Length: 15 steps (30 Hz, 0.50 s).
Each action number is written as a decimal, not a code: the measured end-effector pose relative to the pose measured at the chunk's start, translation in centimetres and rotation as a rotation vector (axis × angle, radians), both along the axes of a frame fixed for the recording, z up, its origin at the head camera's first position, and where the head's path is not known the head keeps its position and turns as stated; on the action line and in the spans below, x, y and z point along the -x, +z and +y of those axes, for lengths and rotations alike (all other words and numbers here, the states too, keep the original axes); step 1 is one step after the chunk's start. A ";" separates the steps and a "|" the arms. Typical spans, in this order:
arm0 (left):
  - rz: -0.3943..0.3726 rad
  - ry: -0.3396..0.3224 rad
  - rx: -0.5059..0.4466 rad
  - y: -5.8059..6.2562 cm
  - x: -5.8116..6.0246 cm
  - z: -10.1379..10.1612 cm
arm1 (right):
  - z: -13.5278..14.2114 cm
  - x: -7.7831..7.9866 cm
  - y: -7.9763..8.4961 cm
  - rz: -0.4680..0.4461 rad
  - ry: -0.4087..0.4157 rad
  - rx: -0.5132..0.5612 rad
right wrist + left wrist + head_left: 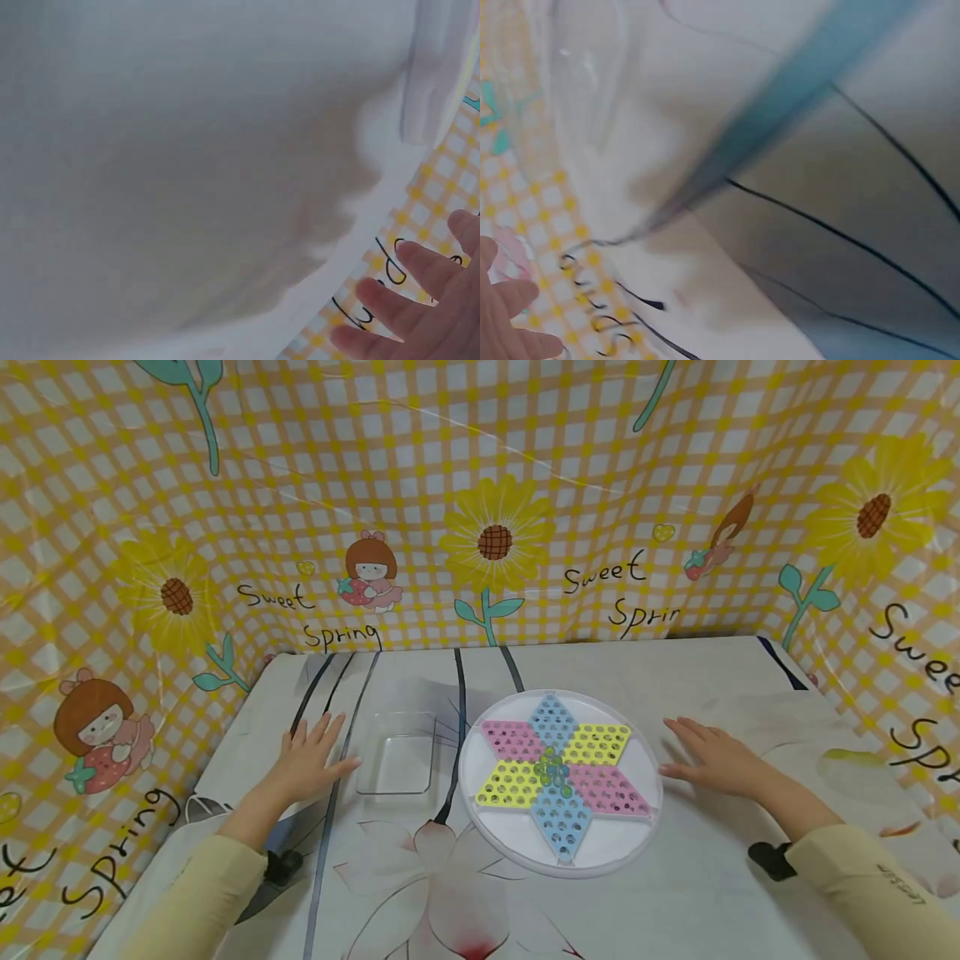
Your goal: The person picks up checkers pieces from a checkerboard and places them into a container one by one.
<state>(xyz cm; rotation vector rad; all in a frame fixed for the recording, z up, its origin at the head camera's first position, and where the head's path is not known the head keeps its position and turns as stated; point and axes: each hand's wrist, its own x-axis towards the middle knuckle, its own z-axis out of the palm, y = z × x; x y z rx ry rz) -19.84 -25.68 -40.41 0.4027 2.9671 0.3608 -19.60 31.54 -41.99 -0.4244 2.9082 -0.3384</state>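
Note:
My left hand (307, 768) is held with its fingers spread, just left of a clear plastic box (405, 764), and holds nothing. On the other side, my right hand (712, 762) has its fingers extended toward the right rim of a round white Chinese checkers board (491, 831), with a gap between them. The board has a star of pink, yellow and blue holed sections. Several green and blue glass marbles (553, 770) cluster at its centre. Fingers of the left hand (510, 315) show at the left wrist view's edge; those of the right hand (427, 307) appear straight in the right wrist view.
A white tablecloth (637, 902) printed with flowers and dark stems covers the table. Yellow checked fabric (420, 460) with sunflowers walls in the back and both sides. The clear box stands left of the board, a short gap apart.

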 end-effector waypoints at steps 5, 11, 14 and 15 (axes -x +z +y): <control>0.070 -0.022 -0.020 1.2 -0.2 1.7 | -0.6 0.4 0.3 -0.134 -0.051 0.167; 0.184 -0.088 -0.078 2.4 -0.5 3.7 | -1.1 0.5 0.7 -0.261 -0.137 0.290; 0.181 -0.090 -0.141 2.7 -0.5 4.4 | -1.2 0.7 0.6 -0.329 -0.184 0.388; 0.173 -0.083 -0.158 2.9 -0.5 4.7 | -1.2 0.7 0.6 -0.353 -0.200 0.422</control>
